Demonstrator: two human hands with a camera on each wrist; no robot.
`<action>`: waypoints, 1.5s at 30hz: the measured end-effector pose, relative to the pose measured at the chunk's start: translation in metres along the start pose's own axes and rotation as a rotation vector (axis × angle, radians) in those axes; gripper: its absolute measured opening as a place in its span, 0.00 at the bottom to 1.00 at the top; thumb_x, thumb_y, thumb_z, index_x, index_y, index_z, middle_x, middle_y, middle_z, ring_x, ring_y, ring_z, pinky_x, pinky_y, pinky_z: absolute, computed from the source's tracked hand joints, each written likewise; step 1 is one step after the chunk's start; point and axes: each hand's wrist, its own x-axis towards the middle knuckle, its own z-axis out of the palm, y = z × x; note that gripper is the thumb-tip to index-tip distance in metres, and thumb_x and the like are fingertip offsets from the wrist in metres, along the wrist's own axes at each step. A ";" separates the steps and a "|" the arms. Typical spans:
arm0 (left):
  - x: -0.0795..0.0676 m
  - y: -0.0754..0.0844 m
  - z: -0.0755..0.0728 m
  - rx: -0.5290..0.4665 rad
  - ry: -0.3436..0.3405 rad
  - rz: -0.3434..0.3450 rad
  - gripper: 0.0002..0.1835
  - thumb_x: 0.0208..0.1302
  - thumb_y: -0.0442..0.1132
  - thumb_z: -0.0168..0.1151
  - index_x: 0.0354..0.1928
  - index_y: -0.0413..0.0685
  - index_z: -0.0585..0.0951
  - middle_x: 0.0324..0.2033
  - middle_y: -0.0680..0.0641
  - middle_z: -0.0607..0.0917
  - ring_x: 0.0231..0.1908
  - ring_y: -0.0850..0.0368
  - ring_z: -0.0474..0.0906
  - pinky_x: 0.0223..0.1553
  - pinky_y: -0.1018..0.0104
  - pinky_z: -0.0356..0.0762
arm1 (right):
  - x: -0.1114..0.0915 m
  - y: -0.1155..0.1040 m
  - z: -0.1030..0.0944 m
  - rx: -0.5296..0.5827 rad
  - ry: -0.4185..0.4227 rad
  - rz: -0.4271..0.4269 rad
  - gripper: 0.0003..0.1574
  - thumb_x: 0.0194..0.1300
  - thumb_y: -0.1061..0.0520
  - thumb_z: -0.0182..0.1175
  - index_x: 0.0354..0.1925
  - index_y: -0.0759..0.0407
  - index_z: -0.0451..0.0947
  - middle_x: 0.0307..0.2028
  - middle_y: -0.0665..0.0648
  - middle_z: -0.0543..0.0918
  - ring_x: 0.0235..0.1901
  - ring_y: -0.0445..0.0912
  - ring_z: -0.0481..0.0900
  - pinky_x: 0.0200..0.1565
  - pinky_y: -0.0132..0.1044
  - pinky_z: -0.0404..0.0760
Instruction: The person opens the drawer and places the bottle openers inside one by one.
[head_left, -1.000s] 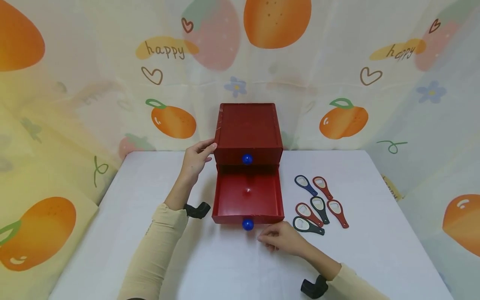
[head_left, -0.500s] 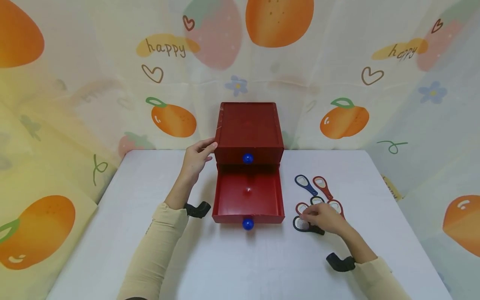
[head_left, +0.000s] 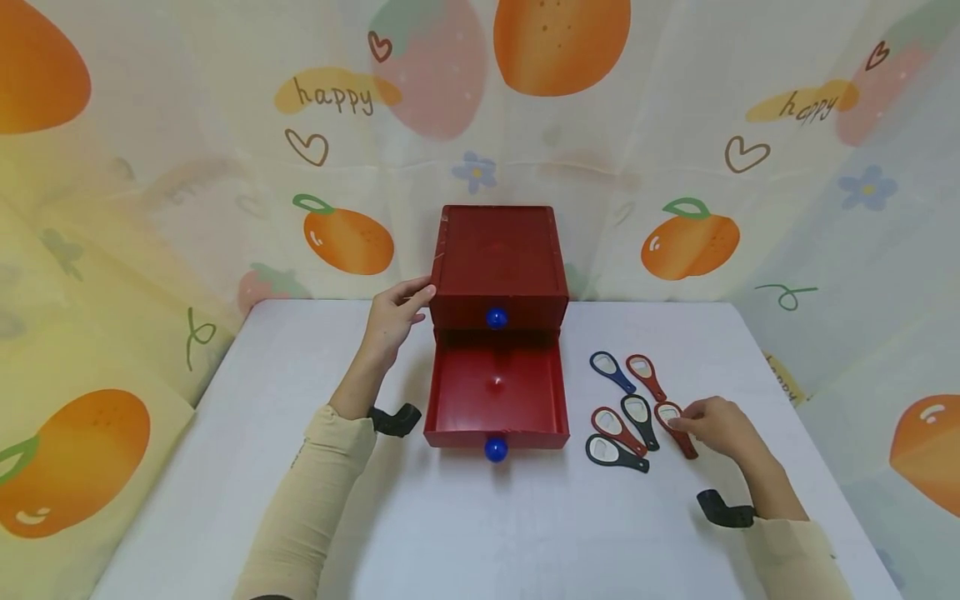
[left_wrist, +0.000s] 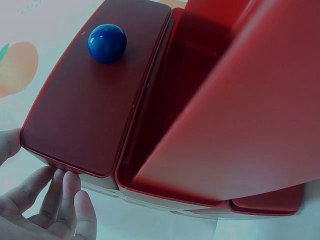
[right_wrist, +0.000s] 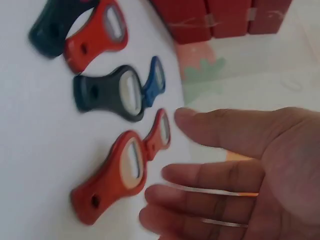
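A red drawer cabinet (head_left: 495,250) stands at the back of the table, its lower drawer (head_left: 495,379) pulled out and bare inside. My left hand (head_left: 393,321) rests its fingertips against the cabinet's left side; the left wrist view shows the fingers extended along that edge. My right hand (head_left: 722,429) is over the right side, fingers extended, right at a red paddle-shaped tool (head_left: 681,433) with a pale oval head and a holed handle. In the right wrist view a gap shows between the thumb and the other fingers (right_wrist: 215,175), with nothing held.
Several similar tools lie right of the drawer: a blue one (head_left: 611,371), dark green ones (head_left: 640,421) (head_left: 630,457) and other red ones (head_left: 647,375) (head_left: 618,429). Blue knobs (head_left: 496,450) stick out from the drawer fronts. A fruit-patterned cloth (head_left: 585,167) hangs behind the white table (head_left: 480,533).
My right hand has moved right, from the front of the open drawer, across the tools, to the rightmost red one. The left hand and the drawer have stayed in place.
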 end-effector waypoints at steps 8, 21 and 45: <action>0.000 0.001 0.000 0.004 -0.010 0.001 0.26 0.69 0.51 0.58 0.64 0.48 0.75 0.59 0.42 0.80 0.53 0.52 0.77 0.56 0.57 0.79 | -0.005 0.006 0.006 -0.085 -0.075 0.132 0.25 0.59 0.50 0.68 0.40 0.72 0.79 0.30 0.59 0.82 0.31 0.50 0.74 0.35 0.43 0.75; 0.002 0.000 -0.001 -0.010 -0.018 0.000 0.24 0.69 0.49 0.58 0.63 0.46 0.76 0.58 0.40 0.80 0.52 0.53 0.77 0.60 0.51 0.76 | -0.009 0.008 0.029 -0.078 0.048 0.163 0.23 0.59 0.56 0.66 0.43 0.77 0.78 0.32 0.66 0.83 0.30 0.52 0.75 0.35 0.45 0.77; -0.001 0.002 0.000 -0.020 -0.015 0.003 0.25 0.69 0.49 0.58 0.63 0.45 0.75 0.57 0.40 0.80 0.50 0.54 0.77 0.62 0.45 0.74 | -0.016 0.027 0.020 0.081 0.081 0.150 0.24 0.61 0.54 0.63 0.44 0.77 0.78 0.34 0.67 0.83 0.33 0.52 0.74 0.32 0.38 0.76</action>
